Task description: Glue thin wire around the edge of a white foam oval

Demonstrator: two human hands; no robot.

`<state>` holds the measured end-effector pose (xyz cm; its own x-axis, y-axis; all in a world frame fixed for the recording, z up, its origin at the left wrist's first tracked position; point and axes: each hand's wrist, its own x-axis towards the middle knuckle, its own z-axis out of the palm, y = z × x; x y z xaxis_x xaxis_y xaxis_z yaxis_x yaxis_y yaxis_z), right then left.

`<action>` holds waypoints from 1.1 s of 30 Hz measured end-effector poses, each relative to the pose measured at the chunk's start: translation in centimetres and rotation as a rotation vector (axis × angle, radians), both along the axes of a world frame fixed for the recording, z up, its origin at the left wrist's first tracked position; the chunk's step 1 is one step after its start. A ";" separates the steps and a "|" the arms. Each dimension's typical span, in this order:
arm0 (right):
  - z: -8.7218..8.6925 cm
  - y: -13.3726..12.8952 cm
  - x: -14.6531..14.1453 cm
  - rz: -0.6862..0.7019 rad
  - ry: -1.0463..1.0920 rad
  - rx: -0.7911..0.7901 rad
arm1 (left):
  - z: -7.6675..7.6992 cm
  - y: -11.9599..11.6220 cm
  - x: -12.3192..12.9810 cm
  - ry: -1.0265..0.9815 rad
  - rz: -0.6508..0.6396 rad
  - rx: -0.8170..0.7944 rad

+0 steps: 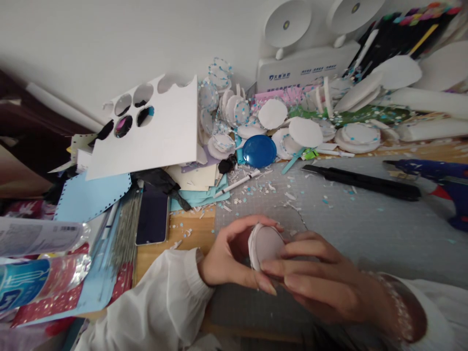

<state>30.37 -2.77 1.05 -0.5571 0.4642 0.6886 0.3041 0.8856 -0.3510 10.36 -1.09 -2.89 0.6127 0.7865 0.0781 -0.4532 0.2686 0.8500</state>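
A round white foam disc [268,243], seemingly stacked in layers, is held over the grey cutting mat [383,229]. My left hand [234,253] is closed around its left side, thumb below and fingers behind. From the right, my right hand [321,273] presses its fingertips on the disc's face and lower edge. A thin dark wire [302,214] runs near the fingers, and I cannot tell whether it joins the disc. Beyond the hands, white and light-blue scraps lie scattered on the mat beside a white pen-like stick [237,183].
A black utility knife [361,183] and a blue glue gun [438,170] lie at right. Behind stand piled foam discs [234,109], a blue round lid [259,151] and a cut-out white sheet [157,131]. A phone [152,214], wire bundle [124,234] and plastic bottles [44,280] are left.
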 end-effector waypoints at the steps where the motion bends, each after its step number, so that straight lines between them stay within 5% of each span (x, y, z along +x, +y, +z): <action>1: 0.1 0.0 0.0 0.001 -0.007 0.033 | 0.0 0.0 0.0 0.009 -0.001 -0.010; 6: 0.3 0.3 -0.3 -0.001 -0.035 0.135 | 0.3 0.1 0.0 -0.022 0.004 -0.058; 19: -0.6 -0.5 0.5 -0.012 0.005 0.012 | 0.3 0.4 0.2 -0.086 0.013 -0.198; 33: -0.2 -0.2 0.6 0.004 -0.034 0.013 | 0.2 0.3 0.1 -0.107 -0.036 -0.136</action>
